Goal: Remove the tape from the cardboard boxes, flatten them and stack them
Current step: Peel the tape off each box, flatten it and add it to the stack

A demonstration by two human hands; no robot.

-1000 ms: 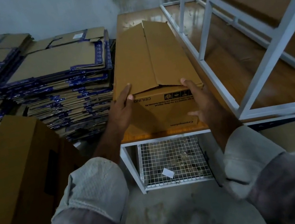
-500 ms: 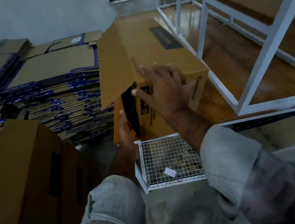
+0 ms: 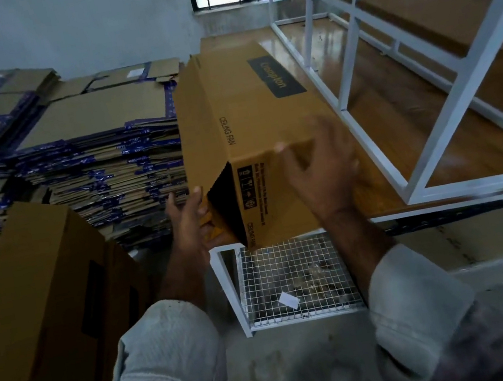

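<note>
A long brown ceiling-fan cardboard box [image 3: 240, 115] lies tilted on the near end of the wooden table [image 3: 394, 131], its near end open and dark inside. My left hand [image 3: 190, 224] grips the lower left flap at that open end, fingers curled round its edge. Over the box's near end, on the printed panel, is my right hand [image 3: 320, 171], blurred, with fingers spread. Tall stacks of flattened boxes with blue tape [image 3: 96, 157] stand to the left.
Unflattened brown boxes [image 3: 43, 294] lean at the near left. A white metal shelf frame [image 3: 426, 85] stands on the table at right. Under the table is a wire-mesh basket [image 3: 296, 280] with scraps. A concrete floor lies below me.
The box was rolled from its flap side up onto another side, printed face now up. My left hand went to the lower flap; my right hand moved across the near end.
</note>
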